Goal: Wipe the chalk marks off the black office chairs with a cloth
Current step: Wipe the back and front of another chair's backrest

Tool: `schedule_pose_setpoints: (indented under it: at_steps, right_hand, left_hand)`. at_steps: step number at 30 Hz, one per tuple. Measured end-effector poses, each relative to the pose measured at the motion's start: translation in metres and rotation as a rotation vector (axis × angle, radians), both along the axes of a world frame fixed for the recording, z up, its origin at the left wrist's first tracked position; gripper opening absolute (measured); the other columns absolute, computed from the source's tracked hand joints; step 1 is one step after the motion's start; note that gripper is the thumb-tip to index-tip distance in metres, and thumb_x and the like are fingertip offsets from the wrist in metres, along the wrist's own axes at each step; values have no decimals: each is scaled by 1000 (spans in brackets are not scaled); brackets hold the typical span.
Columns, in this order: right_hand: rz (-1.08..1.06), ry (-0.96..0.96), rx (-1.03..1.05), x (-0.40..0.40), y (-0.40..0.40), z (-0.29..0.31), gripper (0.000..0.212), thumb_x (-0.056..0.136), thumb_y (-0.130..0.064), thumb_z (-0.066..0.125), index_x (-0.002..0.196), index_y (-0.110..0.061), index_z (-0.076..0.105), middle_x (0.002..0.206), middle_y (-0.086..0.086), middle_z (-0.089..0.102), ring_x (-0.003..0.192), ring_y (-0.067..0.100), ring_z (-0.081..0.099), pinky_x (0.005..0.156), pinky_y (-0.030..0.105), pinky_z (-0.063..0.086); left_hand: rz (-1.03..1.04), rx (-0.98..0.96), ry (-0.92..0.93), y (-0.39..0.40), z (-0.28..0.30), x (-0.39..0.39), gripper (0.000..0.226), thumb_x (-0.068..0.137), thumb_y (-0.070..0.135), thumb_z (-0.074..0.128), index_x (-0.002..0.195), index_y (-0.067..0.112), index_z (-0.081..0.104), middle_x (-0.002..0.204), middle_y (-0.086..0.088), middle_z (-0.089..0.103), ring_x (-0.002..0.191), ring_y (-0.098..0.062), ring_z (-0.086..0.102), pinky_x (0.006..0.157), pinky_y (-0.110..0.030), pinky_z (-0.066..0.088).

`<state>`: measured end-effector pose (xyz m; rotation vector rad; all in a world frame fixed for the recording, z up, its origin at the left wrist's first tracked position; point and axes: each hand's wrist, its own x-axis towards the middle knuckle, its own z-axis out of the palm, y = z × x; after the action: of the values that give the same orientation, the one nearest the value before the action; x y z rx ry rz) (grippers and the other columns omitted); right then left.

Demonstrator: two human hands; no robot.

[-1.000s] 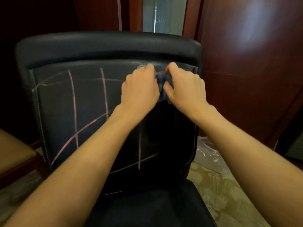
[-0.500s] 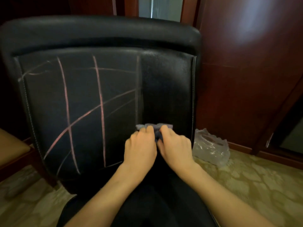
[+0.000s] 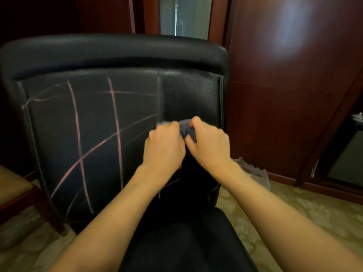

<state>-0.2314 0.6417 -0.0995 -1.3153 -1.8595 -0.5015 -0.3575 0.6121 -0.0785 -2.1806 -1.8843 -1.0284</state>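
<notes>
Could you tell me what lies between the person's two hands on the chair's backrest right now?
In the head view, a bunched dark cloth lies between the left hand and right hand, gripped by both and pressed against the backrest.

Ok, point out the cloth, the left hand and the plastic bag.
cloth (image 3: 188, 130), head view, bunched fold between the hands.
left hand (image 3: 164, 147), head view, back of hand.
plastic bag (image 3: 255, 171), head view, crumpled top edge.

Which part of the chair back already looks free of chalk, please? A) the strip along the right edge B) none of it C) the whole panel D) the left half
A: the strip above the cloth is bare black; pink chalk lines cross the rest.
</notes>
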Motion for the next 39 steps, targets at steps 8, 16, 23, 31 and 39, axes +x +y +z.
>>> schedule_pose_setpoints:
  at_steps: [8, 16, 23, 31, 39]
  right_hand:
    - [-6, -31, -211, 3, -27, -132, 39, 68, -23, 81, 90, -19, 49, 67, 1, 65, 48, 29, 63, 38, 31, 42]
    - [-12, 0, -485, 3, -54, -119, 25, 91, -39, 55, 108, -22, 53, 96, 4, 71, 90, 32, 69, 70, 40, 53]
    - [24, 106, -114, -9, -29, 11, 25, 89, -34, 61, 108, -19, 57, 93, 5, 71, 86, 36, 66, 64, 34, 39]
    - [39, 114, -347, -15, -28, -108, 23, 85, -25, 65, 102, -12, 56, 91, 12, 69, 75, 41, 67, 56, 40, 47]
    - [14, -51, -755, -22, -57, -179, 25, 97, -34, 52, 118, -21, 49, 109, 2, 68, 98, 24, 68, 78, 38, 55]
  left_hand:
    - [-7, -289, -59, -28, -105, 1, 29, 98, 19, 50, 121, 23, 67, 119, -8, 68, 110, -30, 65, 87, -37, 50]
    - [-47, -208, -82, -45, -125, -10, 10, 96, 22, 54, 99, 17, 62, 99, -9, 70, 94, -34, 67, 75, -42, 48]
    - [-28, 195, -188, -11, -12, -22, 16, 93, 22, 60, 105, 16, 67, 103, -10, 70, 97, -36, 64, 80, -41, 46]
    - [74, -140, -145, -23, -107, -12, 16, 95, 19, 54, 101, 17, 68, 102, -14, 70, 95, -39, 65, 74, -42, 48]
    - [144, -490, -98, -51, -188, -16, 24, 102, 28, 46, 115, 19, 65, 113, -7, 68, 105, -27, 66, 81, -35, 50]
